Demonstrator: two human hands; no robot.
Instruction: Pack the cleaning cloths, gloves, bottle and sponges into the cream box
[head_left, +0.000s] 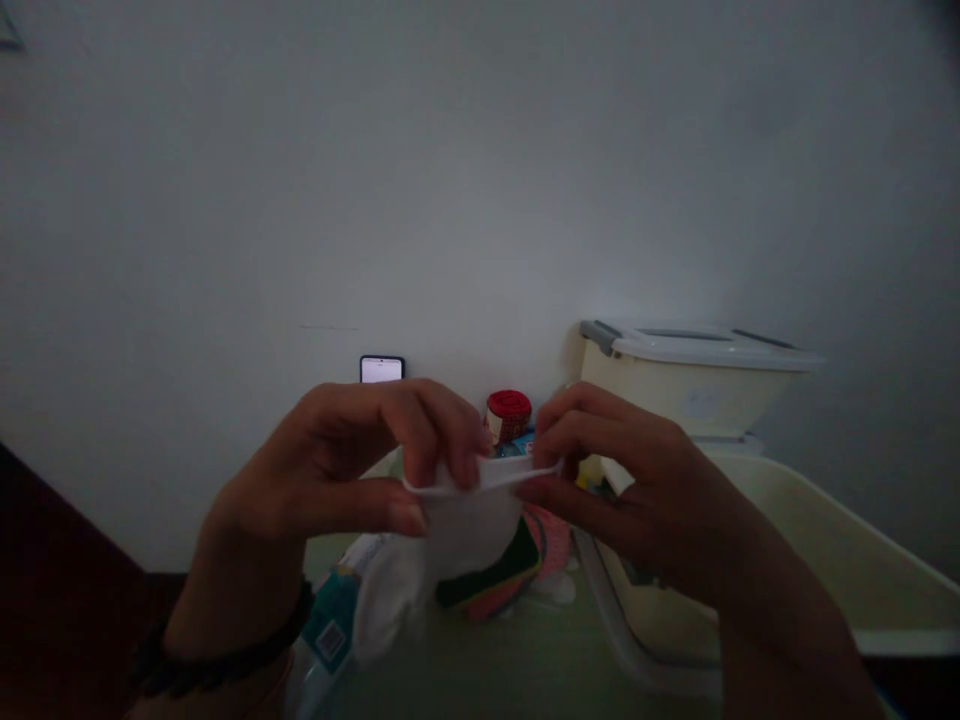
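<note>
My left hand (352, 460) pinches one end of the opening of a thin white sock-like cloth (469, 530), thumb below and fingers over the rim. On the opposite end, my right hand (622, 460) grips the same rim between thumb and fingers. The opening is stretched sideways between both hands, and the cloth hangs beneath it, blurred toward the lower left. Behind it lies a sponge (499, 580) with a dark green face, partly covered. A pink item (551, 540) sits beside the sponge. Below my left wrist is a clear package with a teal label (334, 615).
A phone (382, 369) leans on the wall. A red roll (508, 415) stands at the back of the table (517, 670). On the right are a large open cream bin (795, 520) and a lidded cream storage box (690, 385) behind it.
</note>
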